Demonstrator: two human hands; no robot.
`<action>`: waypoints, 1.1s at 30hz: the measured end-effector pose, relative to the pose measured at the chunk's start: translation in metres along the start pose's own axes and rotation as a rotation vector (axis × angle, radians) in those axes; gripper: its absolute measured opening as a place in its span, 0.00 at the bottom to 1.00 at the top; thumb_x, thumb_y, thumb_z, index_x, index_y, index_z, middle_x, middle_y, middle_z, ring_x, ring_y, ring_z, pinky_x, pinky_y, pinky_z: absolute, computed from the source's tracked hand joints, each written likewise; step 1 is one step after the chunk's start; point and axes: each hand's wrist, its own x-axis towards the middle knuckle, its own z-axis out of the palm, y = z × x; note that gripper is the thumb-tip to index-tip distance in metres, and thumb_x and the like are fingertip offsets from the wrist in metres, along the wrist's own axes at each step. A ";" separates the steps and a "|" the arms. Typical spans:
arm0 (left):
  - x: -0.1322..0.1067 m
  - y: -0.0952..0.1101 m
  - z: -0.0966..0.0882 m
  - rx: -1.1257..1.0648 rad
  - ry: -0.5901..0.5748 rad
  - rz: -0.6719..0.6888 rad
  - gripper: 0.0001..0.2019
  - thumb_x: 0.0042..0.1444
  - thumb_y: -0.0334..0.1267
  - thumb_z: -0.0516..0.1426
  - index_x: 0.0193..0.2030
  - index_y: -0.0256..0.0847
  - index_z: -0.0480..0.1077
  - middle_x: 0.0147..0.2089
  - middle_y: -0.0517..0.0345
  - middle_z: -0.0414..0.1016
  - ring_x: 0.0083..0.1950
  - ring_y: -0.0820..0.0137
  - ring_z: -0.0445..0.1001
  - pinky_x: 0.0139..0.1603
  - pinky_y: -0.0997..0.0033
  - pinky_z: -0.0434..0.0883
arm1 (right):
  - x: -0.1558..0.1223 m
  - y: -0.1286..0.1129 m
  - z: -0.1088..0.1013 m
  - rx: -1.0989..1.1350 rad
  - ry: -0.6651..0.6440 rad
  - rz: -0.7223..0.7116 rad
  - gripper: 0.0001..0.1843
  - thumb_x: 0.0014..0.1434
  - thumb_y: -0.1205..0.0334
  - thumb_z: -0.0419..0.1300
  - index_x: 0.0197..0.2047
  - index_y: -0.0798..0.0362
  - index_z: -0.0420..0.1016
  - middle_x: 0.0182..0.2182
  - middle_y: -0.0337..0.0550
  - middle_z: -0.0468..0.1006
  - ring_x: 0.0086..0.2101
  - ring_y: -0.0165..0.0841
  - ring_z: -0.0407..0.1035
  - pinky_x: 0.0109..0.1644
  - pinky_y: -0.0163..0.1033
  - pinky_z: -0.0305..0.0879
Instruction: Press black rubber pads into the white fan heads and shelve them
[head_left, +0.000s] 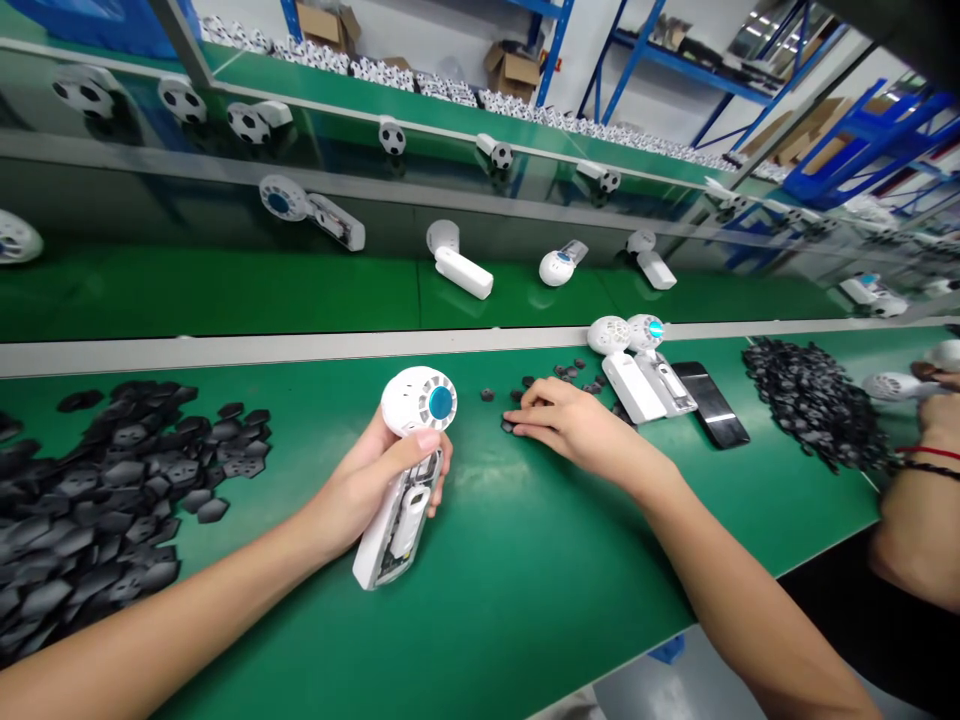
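Note:
My left hand is wrapped around a white handheld fan with a blue centre and an open handle that shows its inner parts. The fan's base rests on the green table. My right hand lies to the right of it, fingertips down on small black pieces scattered on the table. Whether its fingers pinch one of them I cannot make out. Just beyond that hand lie two more white fans side by side.
A big heap of black hexagon pieces fills the left, another black heap the right. A dark phone lies beside the two fans. The conveyor belt behind carries more fans. Another person's arm works at the right edge.

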 end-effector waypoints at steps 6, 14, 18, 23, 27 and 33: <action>-0.001 0.001 0.000 0.012 0.005 0.002 0.21 0.64 0.52 0.63 0.52 0.44 0.61 0.37 0.59 0.75 0.28 0.67 0.76 0.28 0.66 0.77 | 0.000 -0.011 0.001 -0.141 -0.034 -0.030 0.16 0.77 0.63 0.56 0.55 0.56 0.84 0.47 0.52 0.82 0.45 0.42 0.78 0.51 0.46 0.78; -0.001 -0.001 0.001 0.003 0.015 0.006 0.22 0.64 0.52 0.64 0.53 0.44 0.60 0.37 0.60 0.75 0.28 0.68 0.76 0.27 0.66 0.77 | -0.001 -0.016 -0.001 -0.227 -0.016 -0.011 0.14 0.76 0.66 0.55 0.55 0.57 0.83 0.48 0.54 0.84 0.47 0.44 0.81 0.55 0.49 0.80; -0.001 -0.003 0.000 0.001 0.009 0.005 0.21 0.64 0.51 0.64 0.52 0.44 0.61 0.37 0.59 0.75 0.28 0.67 0.76 0.27 0.66 0.78 | 0.000 -0.016 -0.001 -0.170 0.001 -0.001 0.13 0.75 0.68 0.56 0.54 0.57 0.82 0.47 0.54 0.83 0.47 0.45 0.81 0.54 0.50 0.80; -0.001 -0.002 0.000 -0.006 0.005 0.006 0.20 0.64 0.51 0.64 0.52 0.44 0.61 0.36 0.59 0.76 0.28 0.67 0.76 0.28 0.67 0.77 | -0.001 -0.019 0.002 -0.005 0.017 0.000 0.11 0.74 0.67 0.58 0.52 0.53 0.83 0.46 0.49 0.84 0.46 0.42 0.80 0.53 0.46 0.78; 0.000 -0.002 -0.001 -0.007 0.000 -0.006 0.21 0.63 0.51 0.64 0.51 0.43 0.61 0.36 0.59 0.76 0.28 0.67 0.76 0.27 0.67 0.77 | 0.000 -0.013 0.003 0.232 0.043 0.144 0.08 0.70 0.66 0.64 0.47 0.50 0.85 0.40 0.42 0.85 0.39 0.35 0.79 0.45 0.39 0.77; -0.001 -0.002 -0.001 -0.003 -0.005 -0.006 0.21 0.63 0.51 0.64 0.52 0.43 0.61 0.36 0.59 0.76 0.28 0.67 0.77 0.27 0.66 0.78 | -0.001 0.006 -0.003 0.217 0.046 0.259 0.10 0.69 0.65 0.64 0.49 0.49 0.87 0.43 0.44 0.85 0.42 0.38 0.79 0.46 0.42 0.74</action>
